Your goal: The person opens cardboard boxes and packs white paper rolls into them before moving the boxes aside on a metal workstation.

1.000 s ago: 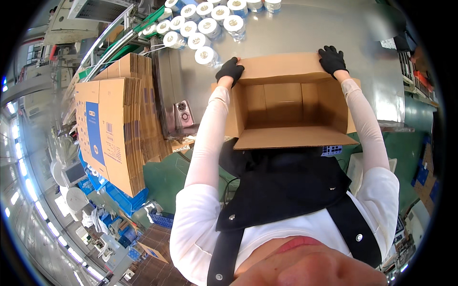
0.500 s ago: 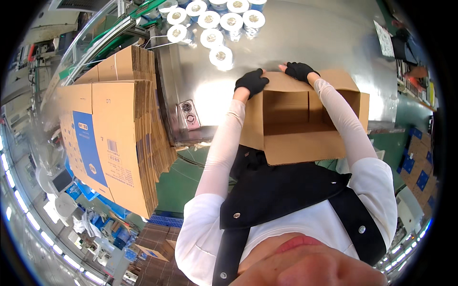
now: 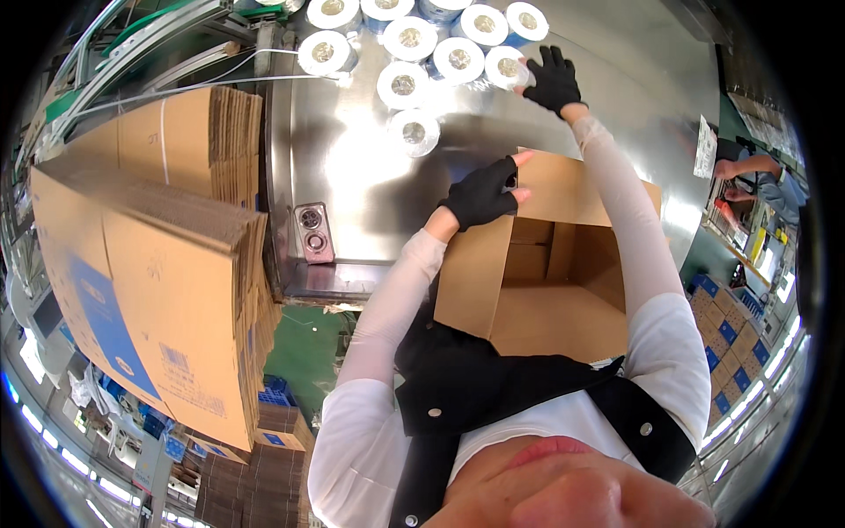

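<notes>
Now left hand [image 3: 482, 194] grips upright open carton [image 3: 546, 282]; right hand [image 3: 552, 81] on tape roll [image 3: 508, 67].

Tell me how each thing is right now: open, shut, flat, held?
Brown cardboard box: open, flaps up, on the shiny metal table.
Left hand in black glove: grip shut on a box flap.
Right hand: on a white tape roll.
Stacked brown cardboard sheets: folded flat.
</notes>
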